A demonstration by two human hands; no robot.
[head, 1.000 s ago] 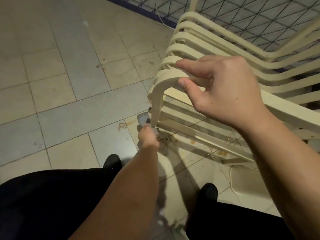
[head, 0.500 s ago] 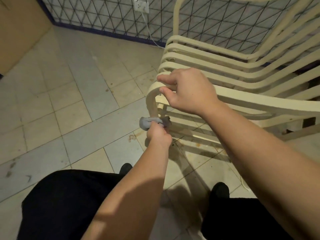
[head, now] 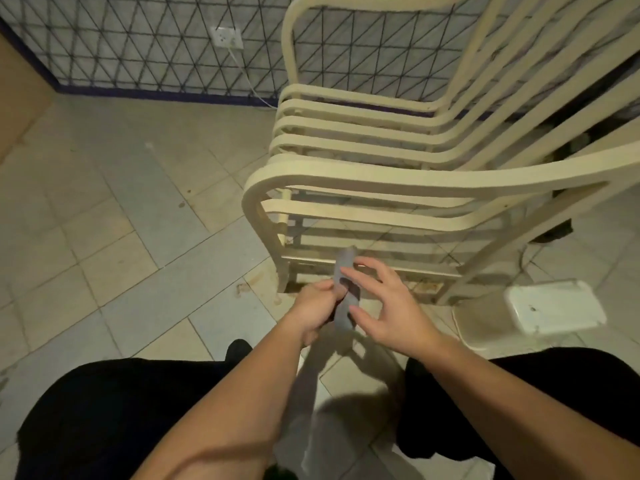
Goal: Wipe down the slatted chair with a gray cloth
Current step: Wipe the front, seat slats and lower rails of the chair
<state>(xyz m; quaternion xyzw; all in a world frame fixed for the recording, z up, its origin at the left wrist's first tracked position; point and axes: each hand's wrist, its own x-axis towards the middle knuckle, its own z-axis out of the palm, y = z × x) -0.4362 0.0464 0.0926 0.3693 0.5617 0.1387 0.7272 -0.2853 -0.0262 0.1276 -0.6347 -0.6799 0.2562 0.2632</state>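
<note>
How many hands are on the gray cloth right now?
2. The left hand grips the gray cloth from its left side; the right hand touches it from the right with spread fingers. Neither hand is on the cream slatted chair.

Bare forearms, no sleeves; black trousers [head: 121,420] (both legs), dark shoe [head: 239,348] below left knee.
</note>
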